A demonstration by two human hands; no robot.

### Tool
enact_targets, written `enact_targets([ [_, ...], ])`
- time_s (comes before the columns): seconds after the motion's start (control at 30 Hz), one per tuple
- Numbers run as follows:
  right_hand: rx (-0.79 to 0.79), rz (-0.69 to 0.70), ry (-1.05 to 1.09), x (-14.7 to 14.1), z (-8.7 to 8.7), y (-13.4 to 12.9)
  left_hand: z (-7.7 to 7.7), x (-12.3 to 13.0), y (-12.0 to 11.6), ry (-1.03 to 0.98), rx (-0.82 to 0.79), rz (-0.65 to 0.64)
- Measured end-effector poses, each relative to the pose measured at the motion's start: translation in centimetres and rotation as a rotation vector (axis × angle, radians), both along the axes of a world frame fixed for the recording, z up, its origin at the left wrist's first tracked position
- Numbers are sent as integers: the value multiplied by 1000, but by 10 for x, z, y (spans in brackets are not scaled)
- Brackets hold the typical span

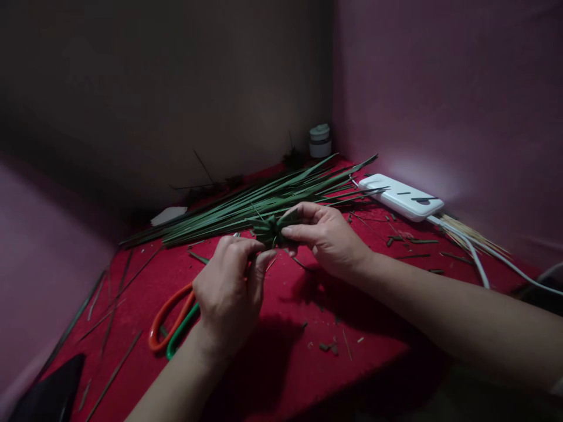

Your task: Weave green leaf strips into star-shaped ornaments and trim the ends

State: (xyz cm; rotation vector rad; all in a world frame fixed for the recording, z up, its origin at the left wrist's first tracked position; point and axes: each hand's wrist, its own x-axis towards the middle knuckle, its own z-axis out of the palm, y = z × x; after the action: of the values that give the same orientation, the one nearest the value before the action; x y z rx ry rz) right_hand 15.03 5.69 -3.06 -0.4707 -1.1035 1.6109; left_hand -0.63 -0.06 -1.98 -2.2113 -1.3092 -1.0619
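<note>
A small dark green piece folded from leaf strips [267, 230], with flaring pointed ends, is held above the table. My right hand [329, 239] pinches its right side between thumb and fingers. My left hand [231, 284] is closed at its lower left edge, thumb and index finger drawn together there; exactly what lies between those fingertips is hard to make out. Below my left wrist lie scissors with orange and green handles [173, 321], partly covered by that hand. Long green leaf strips [246, 205] lie in a bundle behind both hands.
On the red table [281, 375] lie leaf scraps and thin sticks. A white power bank-like device [398, 196] with white cables [479, 261] sits at right. A small white-lidded jar [320, 140] stands in the back corner. A dark flat object [50, 390] lies front left. Walls close in behind.
</note>
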Motion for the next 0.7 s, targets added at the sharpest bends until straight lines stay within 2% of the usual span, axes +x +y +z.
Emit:
enact_targets([
  [0.1,-52,31,63,2,1,4,4,3,0,-8,29,-28],
  [0.17,-57,59,67,2,0,4,4,5,1,-44,36,5],
  [0.27,-64,87,62,0,-1,2,0,7,4,-171,-2,64],
  [0.33,-79,105,70,-1,-2,0,-3,5,7,-267,-42,56],
  [0.5,-49,137,67,-1,-3,0,-7,6,10,-494,-210,-22],
  [0.7,31,163,54,0,-6,-1,-1,15,5,-840,-457,-104],
])
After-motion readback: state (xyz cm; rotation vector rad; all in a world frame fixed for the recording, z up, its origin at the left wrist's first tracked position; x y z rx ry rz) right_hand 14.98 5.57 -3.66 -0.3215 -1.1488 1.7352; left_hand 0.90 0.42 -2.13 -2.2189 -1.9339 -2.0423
